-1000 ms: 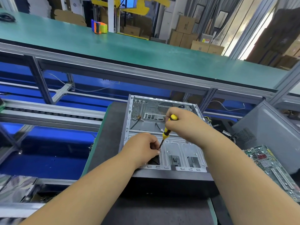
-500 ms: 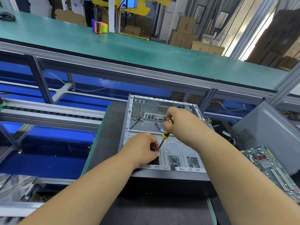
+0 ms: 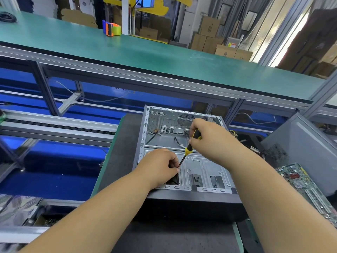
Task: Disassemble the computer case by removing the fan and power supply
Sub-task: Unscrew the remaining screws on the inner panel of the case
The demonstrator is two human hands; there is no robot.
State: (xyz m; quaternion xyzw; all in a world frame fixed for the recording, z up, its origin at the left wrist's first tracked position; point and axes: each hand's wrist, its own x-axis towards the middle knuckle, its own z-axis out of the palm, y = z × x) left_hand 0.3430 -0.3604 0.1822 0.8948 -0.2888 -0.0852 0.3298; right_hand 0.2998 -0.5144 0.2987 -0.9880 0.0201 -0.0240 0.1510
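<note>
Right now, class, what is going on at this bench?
A person is working inside an open computer case lying on its side. The right hand grips a yellow-and-black screwdriver, its tip angled down beside the left hand, whose curled fingers hide what they touch. A loose circuit board lies to the right.

the open computer case [image 3: 184,143] lies on a dark desk [image 3: 116,157]. the right hand [image 3: 211,139] grips a yellow and black screwdriver [image 3: 189,148], tilted, with its tip down at the left hand [image 3: 160,165]. the left hand rests on the metal frame with its fingers curled at the tip. a circuit board [image 3: 300,181] lies to the right of the case.
</note>
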